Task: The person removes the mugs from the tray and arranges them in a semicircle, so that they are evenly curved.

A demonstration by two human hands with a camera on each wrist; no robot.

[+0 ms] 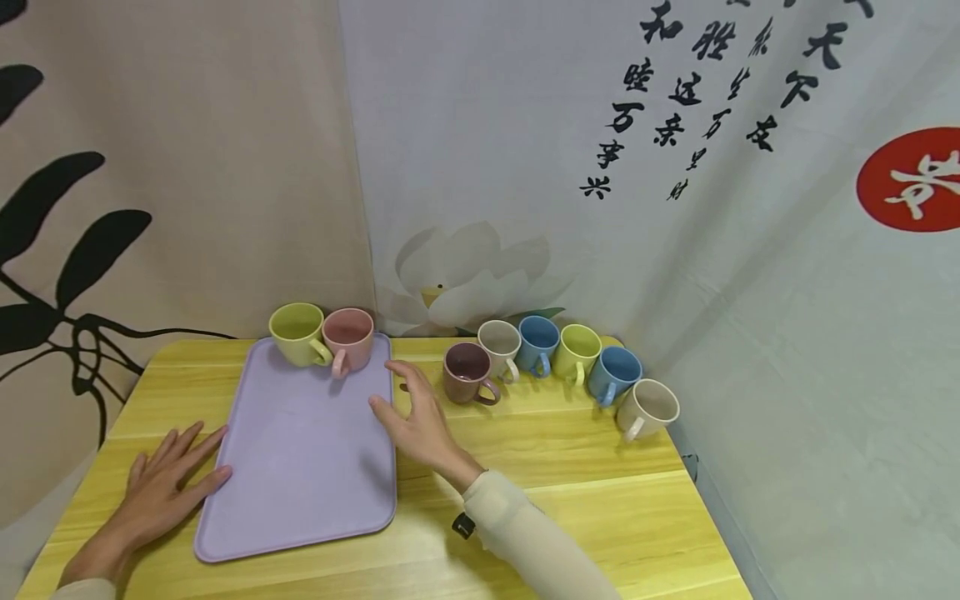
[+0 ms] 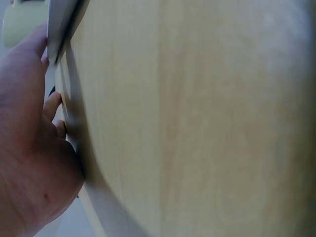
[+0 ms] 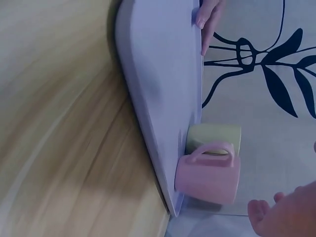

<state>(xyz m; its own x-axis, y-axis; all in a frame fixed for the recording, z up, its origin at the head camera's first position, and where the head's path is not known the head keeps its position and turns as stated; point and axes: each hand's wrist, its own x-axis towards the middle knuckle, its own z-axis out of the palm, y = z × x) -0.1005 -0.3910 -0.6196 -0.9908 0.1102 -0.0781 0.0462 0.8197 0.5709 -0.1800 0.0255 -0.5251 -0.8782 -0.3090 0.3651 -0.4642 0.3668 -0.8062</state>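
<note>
A lilac tray lies on the wooden table, with a green mug and a pink mug side by side at its far end. My left hand rests on the table, fingers spread, its thumb and index finger touching the tray's left edge. Over the tray's right edge, my right hand hovers with thumb and fingers apart and nothing between them. It is just nearer to me than the pink mug. To its right stands a maroon mug. In the right wrist view, the pink mug hides part of the green one.
Beyond the maroon mug runs a curved row: a white mug, a blue mug, a green mug, another blue mug and another white mug. A printed curtain hangs behind the wooden table.
</note>
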